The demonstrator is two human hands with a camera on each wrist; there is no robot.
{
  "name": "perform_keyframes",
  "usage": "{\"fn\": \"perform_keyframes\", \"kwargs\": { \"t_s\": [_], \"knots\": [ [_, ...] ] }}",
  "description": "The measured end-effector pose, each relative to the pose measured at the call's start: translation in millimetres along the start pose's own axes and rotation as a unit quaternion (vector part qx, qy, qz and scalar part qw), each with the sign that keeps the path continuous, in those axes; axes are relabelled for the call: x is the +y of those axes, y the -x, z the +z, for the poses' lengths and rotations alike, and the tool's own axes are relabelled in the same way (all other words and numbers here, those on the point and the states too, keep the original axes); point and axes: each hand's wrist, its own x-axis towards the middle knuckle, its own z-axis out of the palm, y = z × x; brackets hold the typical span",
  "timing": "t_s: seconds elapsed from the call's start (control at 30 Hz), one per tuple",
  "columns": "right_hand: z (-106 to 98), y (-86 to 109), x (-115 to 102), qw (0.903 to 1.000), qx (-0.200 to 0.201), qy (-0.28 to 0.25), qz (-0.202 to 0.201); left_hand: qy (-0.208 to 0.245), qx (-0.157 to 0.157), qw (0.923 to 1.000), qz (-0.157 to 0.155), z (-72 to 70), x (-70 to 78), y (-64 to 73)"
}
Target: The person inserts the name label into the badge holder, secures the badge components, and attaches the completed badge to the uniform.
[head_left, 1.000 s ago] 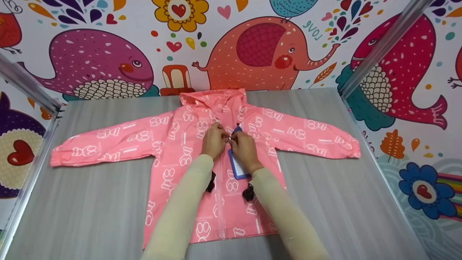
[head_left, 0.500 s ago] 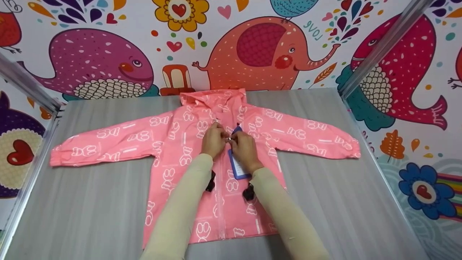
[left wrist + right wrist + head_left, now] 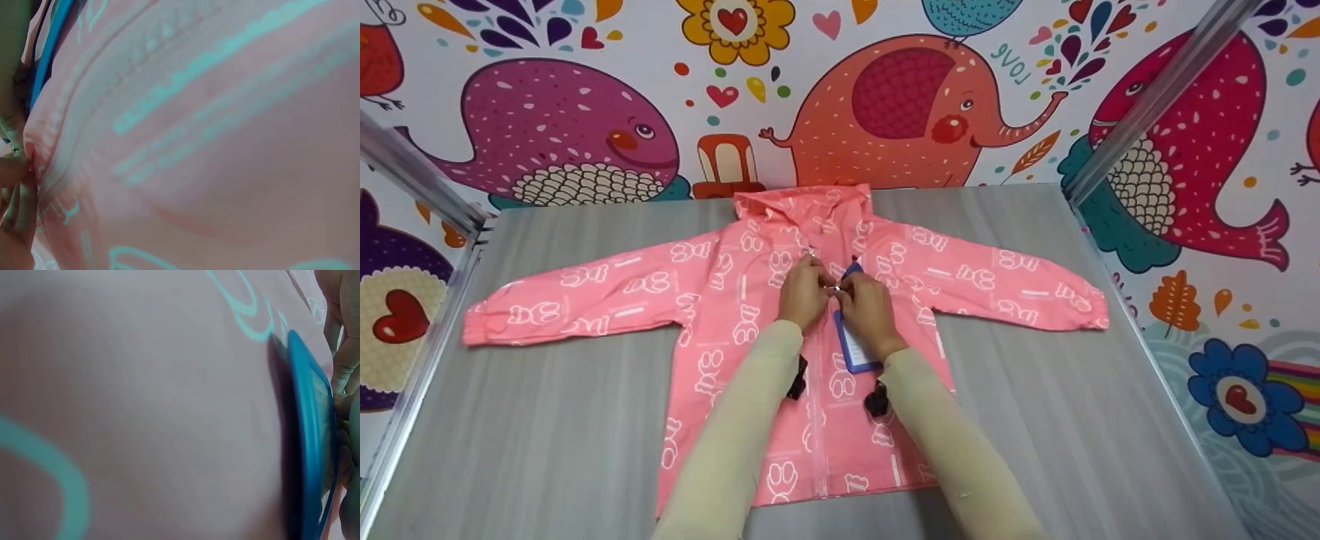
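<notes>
A pink hooded jacket (image 3: 724,420) with white line prints lies front up, sleeves spread to both sides. My left hand (image 3: 805,294) pinches its cloth beside the zip at chest height; the left wrist view shows the fold between the fingers (image 3: 21,208). My right hand (image 3: 871,311) holds a small silver badge clip (image 3: 835,289) against that spot. From under this hand a blue-framed badge holder (image 3: 853,349) hangs over the jacket front, partly covered by the palm. The right wrist view shows the badge holder's edge (image 3: 306,422) close up. Whether the clip has bitten the cloth is hidden by fingertips.
The jacket rests on a grey wood-grain table (image 3: 540,427). Behind it stands a wall (image 3: 641,45) printed with cartoon animals. Metal posts (image 3: 1155,97) rise at the back corners. A silver zip pull (image 3: 811,253) sits just above the left fingertips.
</notes>
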Motion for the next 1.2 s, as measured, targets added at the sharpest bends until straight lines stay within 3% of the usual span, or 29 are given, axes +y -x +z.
{"fn": "perform_keyframes", "kwargs": {
  "t_s": [0.63,0.9,1.03,1.2],
  "knots": [
    [2.0,2.0,0.5,0.9998,0.011,0.007,-0.015,-0.014,-0.021,0.9992,-0.031,-2.3,2.2,-2.8],
    [3.4,2.4,1.3,0.9996,0.018,0.008,-0.018,-0.009,-0.014,0.9996,-0.023,-0.6,1.3,0.0],
    [3.0,2.4,0.3,0.9998,0.017,0.004,-0.001,0.002,-0.010,0.9999,-0.012,1.0,0.9,1.0],
    [0.1,0.8,-5.2,0.9985,0.009,-0.002,0.054,0.001,-0.012,0.9999,-0.010,1.7,2.5,3.0]
  ]
}}
